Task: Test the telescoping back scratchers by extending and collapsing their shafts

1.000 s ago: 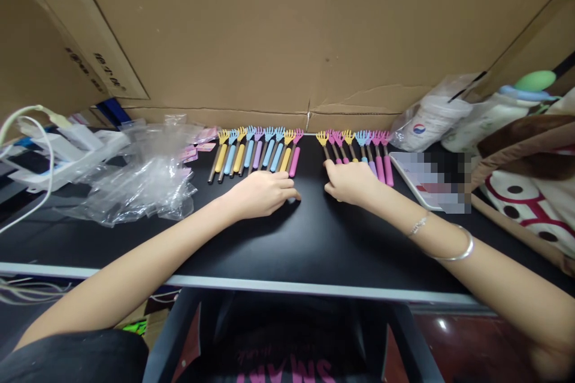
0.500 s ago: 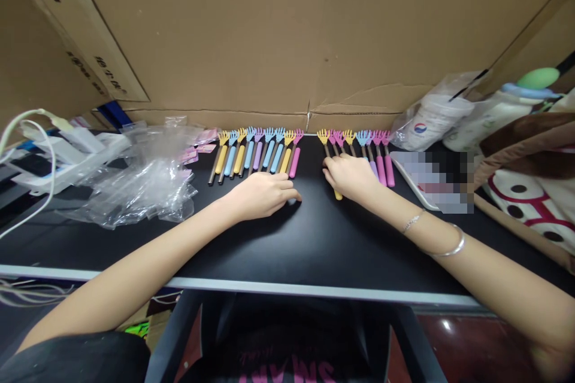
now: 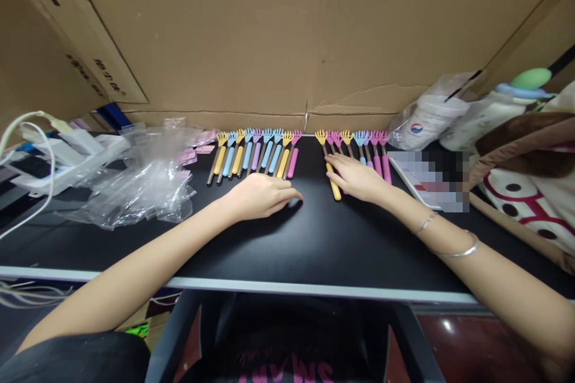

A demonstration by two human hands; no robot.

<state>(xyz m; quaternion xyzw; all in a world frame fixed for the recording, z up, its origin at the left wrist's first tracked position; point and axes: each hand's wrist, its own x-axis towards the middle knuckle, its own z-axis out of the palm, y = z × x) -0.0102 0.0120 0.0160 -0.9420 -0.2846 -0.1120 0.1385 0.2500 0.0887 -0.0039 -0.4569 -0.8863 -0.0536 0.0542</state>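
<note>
Two rows of back scratchers with small hand-shaped heads lie on the black desk (image 3: 269, 245). My left hand (image 3: 263, 196) rests palm down just below the left row, near a pink back scratcher (image 3: 293, 163), its fingers stretched out and holding nothing. Over the right row lies my right hand (image 3: 359, 179), with fingers extended and the thumb apart. Its fingertips touch or hover by a yellow back scratcher (image 3: 335, 185) at that row's left end; contact is hard to tell. The hand partly covers the handles beside it, while a pink back scratcher (image 3: 386, 169) shows at the right end.
Clear plastic bags (image 3: 148, 185) lie heaped at left, beside a white power strip (image 3: 81, 158) with cables. On the right are a phone-like slab (image 3: 411, 182), a bagged cup (image 3: 431, 122), a bottle (image 3: 507, 114) and a fabric bag (image 3: 525, 191). Cardboard (image 3: 251, 36) walls the back.
My right hand has shifted slightly right and its fingers have spread, uncovering more of the yellow back scratcher's handle. The left hand stays in place. The view has shifted slightly.
</note>
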